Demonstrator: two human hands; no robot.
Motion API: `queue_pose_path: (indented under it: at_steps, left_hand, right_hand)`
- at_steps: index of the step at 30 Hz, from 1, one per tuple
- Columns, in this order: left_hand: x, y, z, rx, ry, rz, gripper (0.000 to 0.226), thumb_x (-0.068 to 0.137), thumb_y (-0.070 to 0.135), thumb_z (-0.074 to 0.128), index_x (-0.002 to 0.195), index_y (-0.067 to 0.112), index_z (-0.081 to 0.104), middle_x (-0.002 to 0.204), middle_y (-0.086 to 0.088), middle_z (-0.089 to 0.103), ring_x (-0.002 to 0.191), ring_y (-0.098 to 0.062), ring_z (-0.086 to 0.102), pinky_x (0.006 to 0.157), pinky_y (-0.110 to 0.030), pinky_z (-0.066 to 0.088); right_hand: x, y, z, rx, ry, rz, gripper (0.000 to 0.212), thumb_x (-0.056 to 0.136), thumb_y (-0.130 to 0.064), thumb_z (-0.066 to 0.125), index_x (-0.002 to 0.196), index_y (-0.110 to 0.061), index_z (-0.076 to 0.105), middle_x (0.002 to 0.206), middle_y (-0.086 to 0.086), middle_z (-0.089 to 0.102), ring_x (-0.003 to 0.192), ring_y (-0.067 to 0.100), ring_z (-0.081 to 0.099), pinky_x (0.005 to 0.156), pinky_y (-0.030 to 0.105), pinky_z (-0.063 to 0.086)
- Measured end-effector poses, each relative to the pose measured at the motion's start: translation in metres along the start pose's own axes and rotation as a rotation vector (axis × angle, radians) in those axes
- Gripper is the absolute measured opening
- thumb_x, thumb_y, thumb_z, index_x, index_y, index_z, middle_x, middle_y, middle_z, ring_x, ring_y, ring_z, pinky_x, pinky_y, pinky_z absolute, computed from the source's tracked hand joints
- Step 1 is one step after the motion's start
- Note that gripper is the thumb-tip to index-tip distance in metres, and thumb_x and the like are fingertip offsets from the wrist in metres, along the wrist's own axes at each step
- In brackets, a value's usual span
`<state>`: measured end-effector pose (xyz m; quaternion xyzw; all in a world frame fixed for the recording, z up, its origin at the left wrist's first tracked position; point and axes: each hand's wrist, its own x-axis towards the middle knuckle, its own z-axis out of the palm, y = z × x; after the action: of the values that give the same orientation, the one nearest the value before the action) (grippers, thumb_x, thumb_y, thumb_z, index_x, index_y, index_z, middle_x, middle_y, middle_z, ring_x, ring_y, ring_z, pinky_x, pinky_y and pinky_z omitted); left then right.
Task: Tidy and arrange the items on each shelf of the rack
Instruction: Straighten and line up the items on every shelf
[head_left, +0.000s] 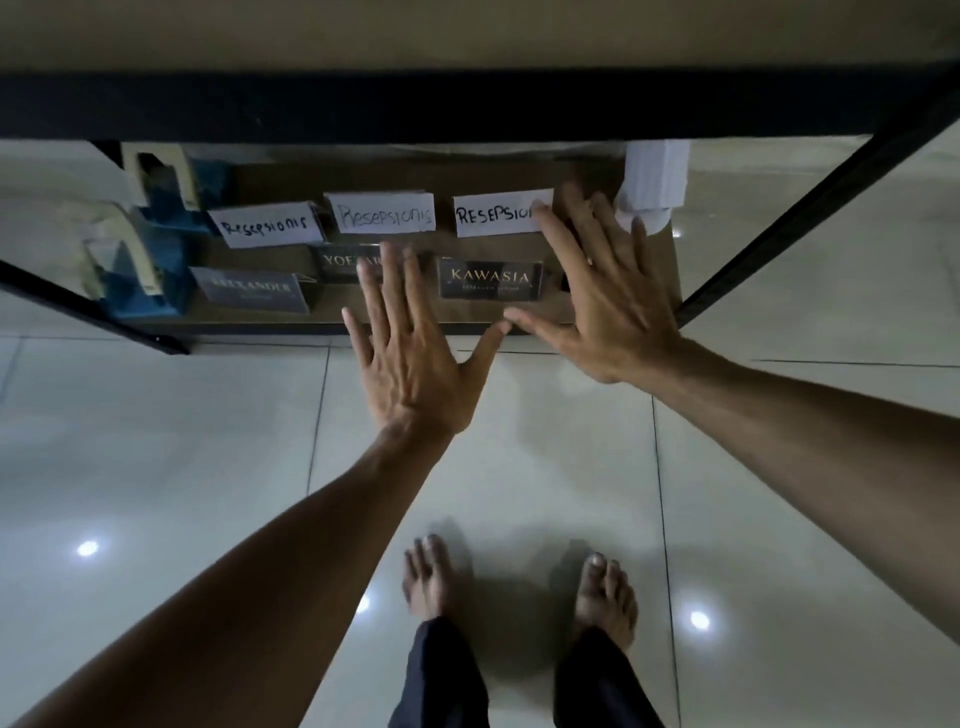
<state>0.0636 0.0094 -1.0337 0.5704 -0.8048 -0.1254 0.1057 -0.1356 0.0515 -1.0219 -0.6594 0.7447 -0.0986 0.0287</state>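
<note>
Rack shelf (613, 312): your left hand (410, 364) and right hand (608, 306) hover spread flat, gripping nothing, above the KAWASIA sign (491, 279) near its front edge.

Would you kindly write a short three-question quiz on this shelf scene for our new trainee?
1. True or false: the left hand grips the KAWASIA sign.
2. How many white handwritten cards stand in the back row?
3. Which lies at the shelf's left end? A) blue holders B) white paper stack C) the right hand

Key: 1 false, both hands are spread open and hold nothing; 2 three; 3 A.
</note>
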Motion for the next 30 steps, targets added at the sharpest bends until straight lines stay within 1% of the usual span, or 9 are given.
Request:
queue_pose_path:
  at_steps: [1, 3, 6, 9, 13, 17, 23, 27, 30]
  left_hand:
    - [-0.008, 0.001, -0.011, 0.000, -0.002, 0.002, 0.114, 0.082, 0.091, 0.020, 0.162, 0.013, -0.003, 0.169, -0.007, -0.011, 0.155, -0.026, -0.014, 0.125, -0.055, -0.001]
    - [-0.024, 0.004, -0.032, -0.005, -0.006, 0.003, 0.115, 0.080, 0.092, 0.019, 0.162, 0.014, -0.002, 0.169, -0.006, -0.011, 0.155, -0.026, -0.013, 0.125, -0.055, 0.001]
    - [-0.042, 0.018, -0.071, -0.018, 0.026, 0.027, 0.114, 0.081, 0.093, 0.018, 0.162, 0.015, 0.001, 0.169, -0.005, -0.008, 0.156, -0.025, -0.011, 0.125, -0.057, 0.004]
    - [-0.054, 0.033, -0.117, -0.011, 0.070, 0.122, 0.110, 0.085, 0.088, 0.028, 0.162, 0.014, 0.004, 0.170, -0.007, -0.005, 0.156, -0.026, -0.008, 0.124, -0.058, 0.006]
    - [-0.064, 0.049, -0.198, 0.012, 0.143, 0.258, 0.112, 0.086, 0.085, 0.039, 0.162, 0.012, 0.001, 0.170, -0.009, -0.004, 0.156, -0.028, -0.006, 0.124, -0.059, 0.009]
    - [-0.076, 0.080, -0.309, 0.023, 0.230, 0.353, 0.112, 0.085, 0.086, 0.037, 0.162, 0.013, -0.001, 0.170, -0.005, -0.005, 0.156, -0.026, -0.006, 0.124, -0.059, 0.009]
    - [-0.104, 0.137, -0.474, -0.018, 0.392, 0.467, 0.110, 0.087, 0.083, 0.039, 0.162, 0.009, 0.005, 0.170, -0.006, -0.002, 0.157, -0.025, -0.004, 0.123, -0.058, 0.015]
    - [-0.116, 0.177, -0.585, -0.039, 0.525, 0.538, 0.109, 0.088, 0.084, 0.037, 0.162, 0.010, 0.006, 0.170, -0.005, 0.001, 0.157, -0.025, -0.002, 0.124, -0.057, 0.016]
    - [-0.125, 0.203, -0.662, -0.068, 0.630, 0.580, 0.108, 0.088, 0.085, 0.033, 0.161, 0.009, 0.009, 0.170, -0.005, 0.005, 0.157, -0.024, 0.001, 0.123, -0.057, 0.017]
  right_hand:
    - [-0.008, -0.005, -0.011, 0.008, -0.001, 0.010, 0.108, 0.083, -0.093, 0.021, 0.165, -0.022, 0.011, 0.172, 0.014, 0.007, 0.158, 0.037, 0.010, 0.125, 0.057, 0.001]
    - [-0.024, -0.014, -0.031, 0.008, 0.004, 0.013, 0.108, 0.084, -0.091, 0.026, 0.165, -0.021, 0.012, 0.172, 0.015, 0.006, 0.158, 0.037, 0.009, 0.123, 0.054, 0.000]
    - [-0.047, -0.027, -0.071, 0.018, 0.005, 0.041, 0.104, 0.087, -0.089, 0.026, 0.166, -0.024, 0.008, 0.173, 0.011, -0.001, 0.159, 0.034, 0.002, 0.126, 0.060, 0.006]
    - [-0.066, -0.040, -0.115, 0.049, 0.000, 0.081, 0.100, 0.089, -0.088, 0.025, 0.165, -0.029, 0.002, 0.173, 0.005, -0.009, 0.159, 0.030, -0.004, 0.125, 0.062, 0.010]
    - [-0.090, -0.060, -0.187, 0.077, 0.067, 0.098, 0.097, 0.090, -0.087, 0.026, 0.165, -0.033, -0.004, 0.172, 0.002, -0.014, 0.159, 0.029, -0.008, 0.126, 0.062, 0.005]
    - [-0.103, -0.093, -0.288, 0.120, 0.191, 0.132, 0.095, 0.090, -0.086, 0.027, 0.164, -0.035, -0.004, 0.173, -0.001, -0.013, 0.159, 0.026, -0.007, 0.126, 0.062, 0.005]
    - [-0.123, -0.144, -0.448, 0.171, 0.415, 0.144, 0.093, 0.092, -0.081, 0.033, 0.165, -0.034, -0.001, 0.173, -0.005, -0.012, 0.159, 0.020, -0.011, 0.125, 0.063, 0.007]
    - [-0.133, -0.172, -0.564, 0.213, 0.574, 0.111, 0.093, 0.091, -0.083, 0.029, 0.165, -0.033, 0.001, 0.173, -0.005, -0.008, 0.160, 0.018, -0.007, 0.126, 0.060, 0.008]
    - [-0.139, -0.191, -0.646, 0.224, 0.692, 0.075, 0.093, 0.091, -0.080, 0.037, 0.165, -0.034, 0.004, 0.173, -0.006, -0.002, 0.160, 0.017, -0.002, 0.126, 0.060, 0.012]
